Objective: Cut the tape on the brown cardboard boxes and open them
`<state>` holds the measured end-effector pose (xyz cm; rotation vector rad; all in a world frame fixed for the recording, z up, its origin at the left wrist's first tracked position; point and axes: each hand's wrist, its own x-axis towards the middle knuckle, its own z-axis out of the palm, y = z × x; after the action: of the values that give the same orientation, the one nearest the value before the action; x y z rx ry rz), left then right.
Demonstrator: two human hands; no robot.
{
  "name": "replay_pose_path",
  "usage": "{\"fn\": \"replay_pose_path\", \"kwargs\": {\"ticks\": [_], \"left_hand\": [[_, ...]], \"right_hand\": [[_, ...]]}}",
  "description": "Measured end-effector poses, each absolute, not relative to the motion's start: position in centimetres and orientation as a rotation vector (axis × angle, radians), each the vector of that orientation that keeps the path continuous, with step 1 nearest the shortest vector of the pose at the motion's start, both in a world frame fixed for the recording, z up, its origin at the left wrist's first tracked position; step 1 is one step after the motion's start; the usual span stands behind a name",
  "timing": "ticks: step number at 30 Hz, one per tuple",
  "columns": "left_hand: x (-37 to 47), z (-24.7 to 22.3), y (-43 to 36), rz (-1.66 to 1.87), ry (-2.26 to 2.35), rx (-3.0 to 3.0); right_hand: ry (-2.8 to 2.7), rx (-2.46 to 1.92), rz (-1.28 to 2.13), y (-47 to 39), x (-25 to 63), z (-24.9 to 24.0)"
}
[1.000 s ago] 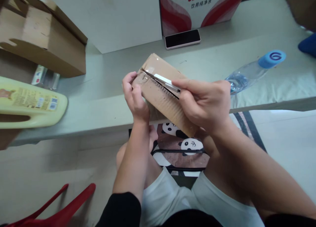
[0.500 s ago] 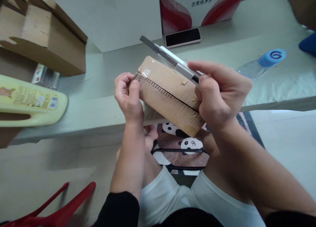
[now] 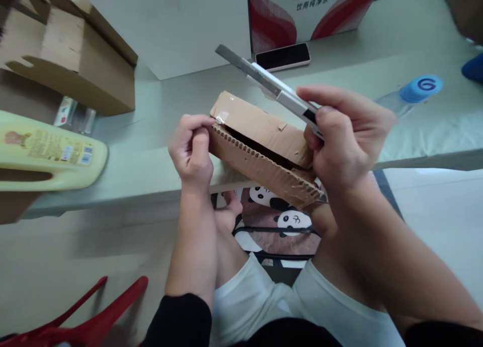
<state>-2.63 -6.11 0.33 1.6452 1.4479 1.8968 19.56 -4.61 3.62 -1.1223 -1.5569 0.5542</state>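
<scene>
A small brown cardboard box [image 3: 260, 130] is held tilted above my lap, over the table's near edge. Along its seam a dark gap shows, with torn, corrugated flap edges, and a bit of clear tape clings to the left corner. My left hand [image 3: 192, 148] is closed on the box's left end, thumb and fingers pinching the flap. In my right hand [image 3: 345, 130] is a utility knife [image 3: 279, 92] with its blade extended, pointing up and left above the box. The lower fingers of that hand also touch the box's right end, partly hidden.
On the table [image 3: 151, 140] stand a larger cardboard box [image 3: 105, 70], a yellow jug [image 3: 75, 150], a phone [image 3: 283, 57], a red-and-white carton [image 3: 302, 14] and a clear bottle with a blue cap [image 3: 420, 89]. Red legs [image 3: 113, 311] of some furniture are at lower left.
The box's seam has spread from a thin line to a wide dark gap. My left hand has shifted slightly left with the flap, while my right hand and the knife moved a little right.
</scene>
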Motion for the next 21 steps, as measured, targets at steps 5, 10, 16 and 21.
{"fn": "replay_pose_path", "kwargs": {"ticks": [5, 10, 16, 21], "left_hand": [[-2.9, 0.5, -6.3, 1.854, 1.409, 1.702], [-2.9, 0.8, -6.5, 1.923, 1.412, 1.730], [-2.4, 1.4, -5.9, 2.051, 1.325, 1.509], [-5.1, 0.6, -4.8, 2.169, 1.139, 0.997]], "right_hand": [[-1.587, -1.093, 0.552, -4.7, 19.6, 3.5], [-1.575, -1.037, 0.579, -4.9, 19.5, 3.7], [-1.564, -1.028, 0.630, -5.1, 19.6, 3.8], [-1.578, -1.056, 0.630, -5.3, 19.5, 4.3]]}}
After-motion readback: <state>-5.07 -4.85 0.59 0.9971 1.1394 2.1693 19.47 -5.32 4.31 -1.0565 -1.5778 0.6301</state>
